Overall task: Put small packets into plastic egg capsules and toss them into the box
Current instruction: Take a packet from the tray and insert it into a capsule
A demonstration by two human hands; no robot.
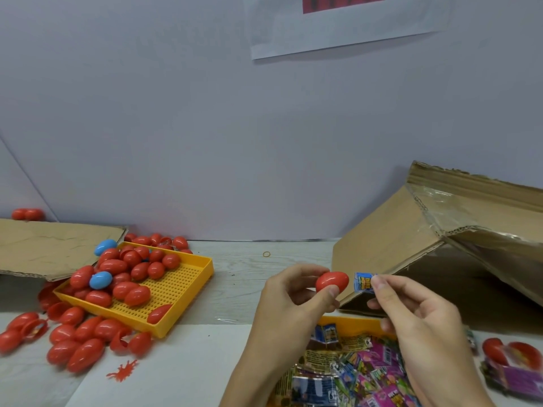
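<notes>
My left hand (289, 292) grips a red egg capsule (332, 281) between thumb and fingers, in the middle of the view above the table. Right beside the capsule, my right hand (411, 315) pinches a small blue packet (363, 282) by its right edge; whether packet and capsule touch I cannot tell. Below my hands, a yellow tray (346, 321) holds several colourful packets (370, 365). The cardboard box (417, 239) lies tipped on its side at the right, its opening facing me.
A yellow perforated tray (176, 292) at the left holds several red capsules and two blue ones (100, 279). More red capsules (79, 339) are strewn on the table in front of it. A flattened cardboard piece (44, 245) lies at far left. Red capsule halves (511, 351) sit at far right.
</notes>
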